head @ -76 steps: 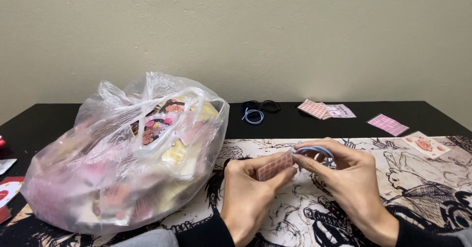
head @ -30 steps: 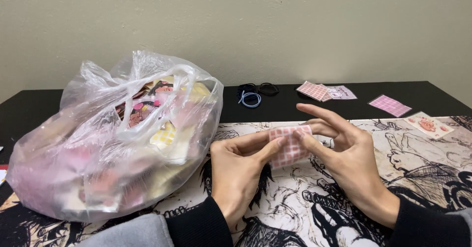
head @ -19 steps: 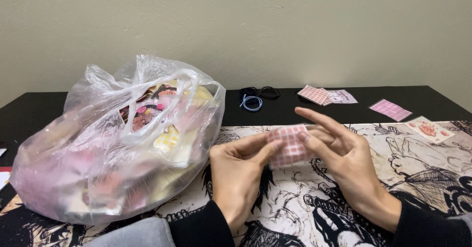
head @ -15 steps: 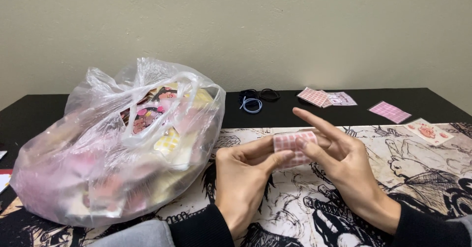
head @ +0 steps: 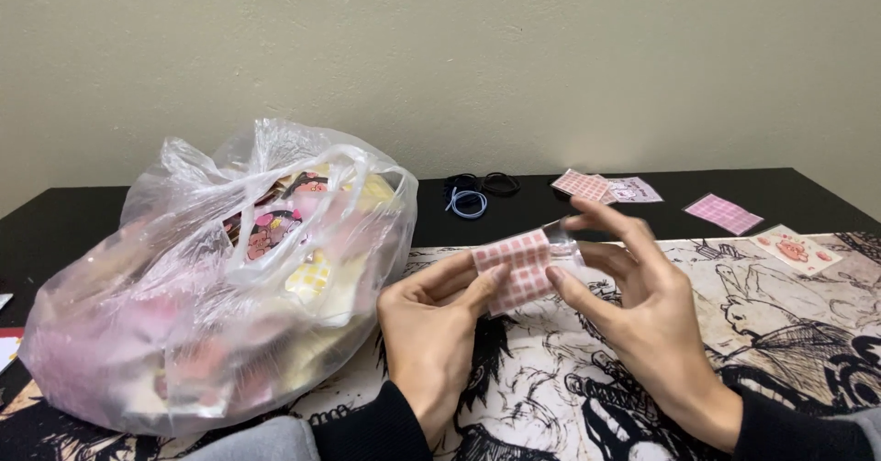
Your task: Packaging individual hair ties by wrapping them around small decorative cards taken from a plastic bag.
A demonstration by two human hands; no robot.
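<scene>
Both hands, left hand (head: pixel 431 333) and right hand (head: pixel 642 323), are pinching a small pink checked plastic pouch (head: pixel 521 266), fingers clamped on it; clear bulging plastic bag (head: pixel 184 314) at 9 o'clock is sitting full.

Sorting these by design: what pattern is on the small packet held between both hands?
Pink-and-white check on the packet, head view.

1. Pink-and-white checked packet (head: pixel 519 266): small, flat, with a clear flap at its right end, pinched between the left hand (head: pixel 431 333) and the right hand (head: pixel 633 305), at centre.
2. Clear plastic bag (head: pixel 211 277): large, bulging, at 9 o'clock of the packet, stuffed with pink, yellow and white packets.
3. Two flat packets (head: pixel 601 187) at 1 o'clock, overlapping: one pink checked, one pale lilac.
4. Pink checked packet (head: pixel 723 212) at 2 o'clock, lying alone.
5. Cream packet (head: pixel 795 248) with pink figures at 3 o'clock, near the right edge.
</scene>
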